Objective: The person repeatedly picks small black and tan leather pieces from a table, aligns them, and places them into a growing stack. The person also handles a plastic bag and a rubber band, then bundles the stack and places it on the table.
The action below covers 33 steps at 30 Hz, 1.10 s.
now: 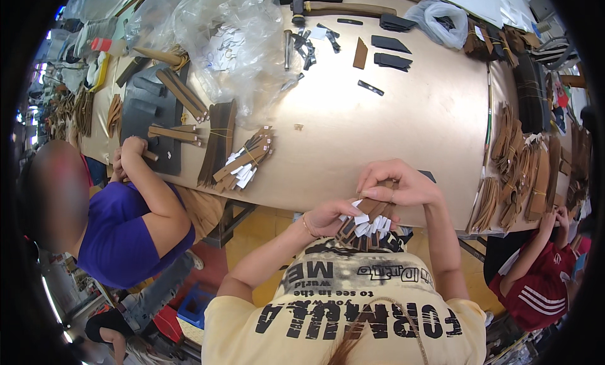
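A bundle of brown leather-like strips with white paper tags (377,209) is between my hands, just over the table's near edge and close to my body. My left hand (329,219) is closed round its left side, thumb on top by the tags. From above, my right hand (403,182) pinches the strips' far end, thumb and fingertips together. Whether a thin band lies in that pinch is too small to tell. To the left, a tied bundle of tagged brown strips (253,152) rests on the table beside long dark brown strips (217,138).
A hammer (346,9), black pieces (391,45) and a clear plastic bag (233,56) lie on the far part of the table (353,135). Brown strip bundles (507,157) line the right side. Co-workers sit at left, in purple (126,233), and right, in red (535,277).
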### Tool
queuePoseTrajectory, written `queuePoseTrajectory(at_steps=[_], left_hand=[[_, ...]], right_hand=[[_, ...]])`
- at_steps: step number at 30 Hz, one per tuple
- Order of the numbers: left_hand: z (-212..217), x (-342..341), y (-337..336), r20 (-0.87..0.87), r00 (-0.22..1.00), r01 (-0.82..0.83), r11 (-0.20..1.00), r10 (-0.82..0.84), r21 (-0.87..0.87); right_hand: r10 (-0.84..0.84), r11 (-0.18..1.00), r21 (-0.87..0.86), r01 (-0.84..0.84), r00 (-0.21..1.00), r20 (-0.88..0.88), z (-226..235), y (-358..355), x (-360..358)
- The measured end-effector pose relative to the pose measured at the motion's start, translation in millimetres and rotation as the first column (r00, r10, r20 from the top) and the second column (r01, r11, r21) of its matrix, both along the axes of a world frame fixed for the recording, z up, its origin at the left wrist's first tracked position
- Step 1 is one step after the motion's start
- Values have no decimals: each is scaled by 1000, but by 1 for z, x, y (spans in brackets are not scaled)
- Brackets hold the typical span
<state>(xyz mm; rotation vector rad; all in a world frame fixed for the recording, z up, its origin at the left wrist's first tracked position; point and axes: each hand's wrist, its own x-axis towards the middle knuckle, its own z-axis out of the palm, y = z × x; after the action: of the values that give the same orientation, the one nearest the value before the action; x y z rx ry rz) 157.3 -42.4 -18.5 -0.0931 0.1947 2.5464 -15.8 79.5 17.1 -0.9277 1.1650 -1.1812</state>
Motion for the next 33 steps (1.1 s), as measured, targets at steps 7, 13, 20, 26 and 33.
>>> queuePoseTrajectory(at_steps=[7, 13, 20, 26, 33], left_hand=[[-6, 7, -4, 173, 985, 40, 995, -23, -94], [-19, 14, -3, 161, 987, -41, 995, 25, 92], [-25, 17, -6, 115, 993, -9, 991, -7, 135], [-19, 15, -6, 95, 995, -5, 989, -9, 148], [-8, 10, -11, 120, 988, 112, 980, -92, -167]], right_hand=[[-290, 950, -280, 138, 724, -626, 39, 26, 10], [-265, 952, -302, -49, 359, -895, 54, 36, 28], [-393, 905, -409, -119, 138, -909, 48, 40, 38], [-436, 889, -431, -157, 1, -900, 47, 46, 40], [-481, 861, -462, -214, -47, -875, 47, 51, 35]])
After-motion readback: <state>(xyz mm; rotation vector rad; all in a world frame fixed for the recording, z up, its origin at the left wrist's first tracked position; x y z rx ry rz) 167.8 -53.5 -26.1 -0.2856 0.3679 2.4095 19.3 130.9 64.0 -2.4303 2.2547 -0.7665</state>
